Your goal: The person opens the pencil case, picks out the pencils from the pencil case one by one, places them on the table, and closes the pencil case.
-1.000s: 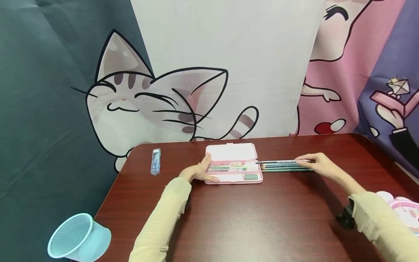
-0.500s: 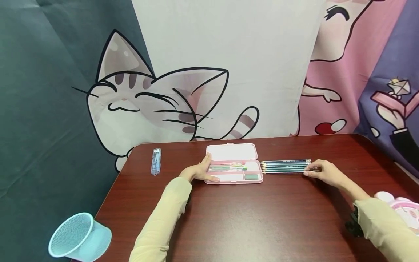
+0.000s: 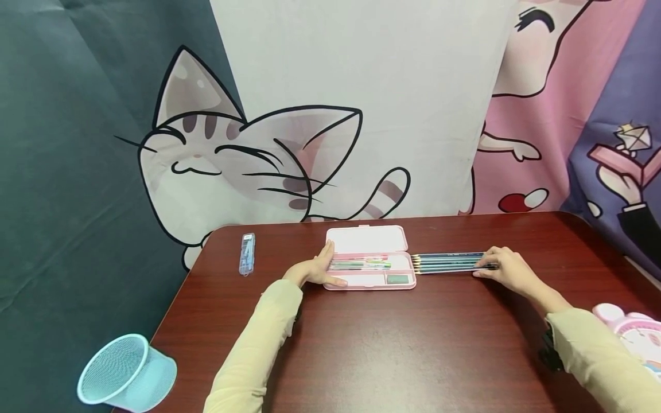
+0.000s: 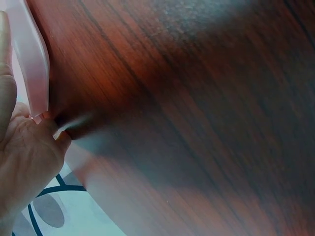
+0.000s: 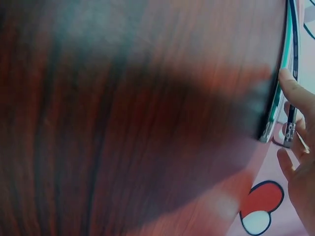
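An open pink pencil case (image 3: 369,281) lies on the table, its lid folded back. Pens (image 3: 358,264) fill its middle compartment, and a green eraser (image 3: 397,279) sits in the front right one. My left hand (image 3: 316,269) rests spread on the case's left end, thumb along the front edge; the left wrist view shows the hand (image 4: 29,152) against the pink wall (image 4: 37,73). Several pencils (image 3: 444,263) lie side by side right of the case, points toward it. My right hand (image 3: 508,272) pinches pencils at their blunt ends, with thumb in front and fingers behind.
A blue translucent box (image 3: 247,254) lies at the back left of the table (image 3: 372,350). A light blue mesh basket (image 3: 150,378) is tipped on its side at the front left. Part of a pink-and-white object (image 3: 635,332) shows at the right edge.
My right hand has come down from a pencil at the back of the row to the blunt ends, shifting right, then slightly left. The left hand has stayed on the case.
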A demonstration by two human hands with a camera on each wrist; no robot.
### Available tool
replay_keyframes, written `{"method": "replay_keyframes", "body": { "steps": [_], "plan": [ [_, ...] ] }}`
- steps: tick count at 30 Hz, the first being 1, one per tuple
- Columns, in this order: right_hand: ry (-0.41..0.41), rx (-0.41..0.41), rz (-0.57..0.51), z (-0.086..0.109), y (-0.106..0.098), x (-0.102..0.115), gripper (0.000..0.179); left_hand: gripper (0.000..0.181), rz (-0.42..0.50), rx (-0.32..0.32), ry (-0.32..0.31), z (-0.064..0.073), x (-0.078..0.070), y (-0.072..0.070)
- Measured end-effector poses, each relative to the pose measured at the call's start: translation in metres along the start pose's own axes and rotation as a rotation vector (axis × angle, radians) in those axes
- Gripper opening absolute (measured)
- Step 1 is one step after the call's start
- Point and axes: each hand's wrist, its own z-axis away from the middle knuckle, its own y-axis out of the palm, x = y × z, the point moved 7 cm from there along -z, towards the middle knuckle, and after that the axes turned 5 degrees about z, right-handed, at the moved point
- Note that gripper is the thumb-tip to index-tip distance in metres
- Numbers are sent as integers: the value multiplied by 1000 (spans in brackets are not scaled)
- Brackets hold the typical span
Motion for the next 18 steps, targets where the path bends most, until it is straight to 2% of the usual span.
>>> {"method": "replay_keyframes", "body": {
  "steps": [2, 7, 12, 15, 16, 18],
  "plan": [
    [-3, -5, 5, 0, 0, -2, 12, 109, -9, 1, 0, 1, 0, 0],
    [55, 34, -30, -2, -1, -9, 14, 109, -12, -11, 2, -1, -2, -5],
    [102, 19, -127, -13, 2, 0, 13, 107, 53, -27, 44, -1, -1, -8],
    [155, 19, -248, -31, 13, 18, 19, 95, 229, -119, 58, -2, 4, -14],
    [188, 38, -298, -38, 18, 24, 23, 90, 324, -166, 55, -2, 6, -17],
    [266, 100, -414, -53, 33, 38, 35, 82, 568, -256, 40, -4, 11, -21]
  ]
}}
